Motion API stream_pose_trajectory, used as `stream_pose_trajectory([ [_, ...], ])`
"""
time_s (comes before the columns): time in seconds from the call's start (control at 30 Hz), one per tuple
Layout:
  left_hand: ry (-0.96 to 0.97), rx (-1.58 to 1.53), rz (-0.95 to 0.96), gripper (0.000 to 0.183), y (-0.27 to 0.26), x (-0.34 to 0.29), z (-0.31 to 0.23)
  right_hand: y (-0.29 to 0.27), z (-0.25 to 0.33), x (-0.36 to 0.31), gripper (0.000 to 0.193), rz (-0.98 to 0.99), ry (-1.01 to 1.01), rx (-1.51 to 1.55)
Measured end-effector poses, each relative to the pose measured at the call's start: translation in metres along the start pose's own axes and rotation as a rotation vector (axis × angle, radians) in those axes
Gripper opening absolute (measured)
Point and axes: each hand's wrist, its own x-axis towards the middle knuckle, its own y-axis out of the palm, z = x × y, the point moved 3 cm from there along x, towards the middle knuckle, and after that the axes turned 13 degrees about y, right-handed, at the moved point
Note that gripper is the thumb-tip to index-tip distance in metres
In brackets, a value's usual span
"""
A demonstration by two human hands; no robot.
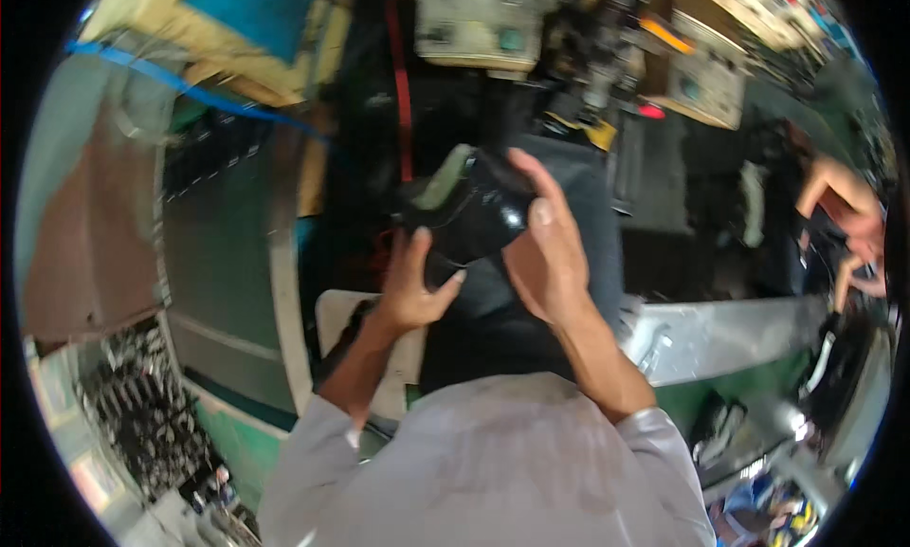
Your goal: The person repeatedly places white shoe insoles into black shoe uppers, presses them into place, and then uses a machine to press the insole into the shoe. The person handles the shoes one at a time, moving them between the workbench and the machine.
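Observation:
Between my two hands I hold a shiny black shoe upper (482,215), tilted, with pale green lining showing along its upper left edge. My left hand (415,296) grips its lower left corner, thumb and fingers around the edge. Along the right side lies my right hand (550,253), its fingers reaching up the black surface and its palm facing inward. Below the upper is a dark grey cloth-like surface (578,191). Parts of the far fingers are hidden behind the upper.
Control boxes (479,21) with knobs stand ahead. A red strip (402,92) and a blue hose (204,97) run at the left, near a green-grey panel (223,253). A metal ledge (730,343) lies to the right. At the far right another person's arms (839,187) show.

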Motion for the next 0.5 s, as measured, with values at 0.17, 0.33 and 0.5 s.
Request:
stream_pose_trajectory([
  [0.17,-0.459,-0.285,-0.067,0.117,-0.079,0.010,-0.002,0.000,-0.024,0.028,0.053,-0.125,0.097,-0.630],
  [0.33,-0.678,0.057,-0.330,0.111,-0.192,-0.064,0.117,-0.062,-0.016,0.019,0.038,-0.268,0.305,-0.616],
  [0.5,-0.951,0.748,-0.225,0.111,-0.290,-0.119,0.211,-0.124,-0.001,0.001,0.039,-0.491,0.394,-0.652],
])
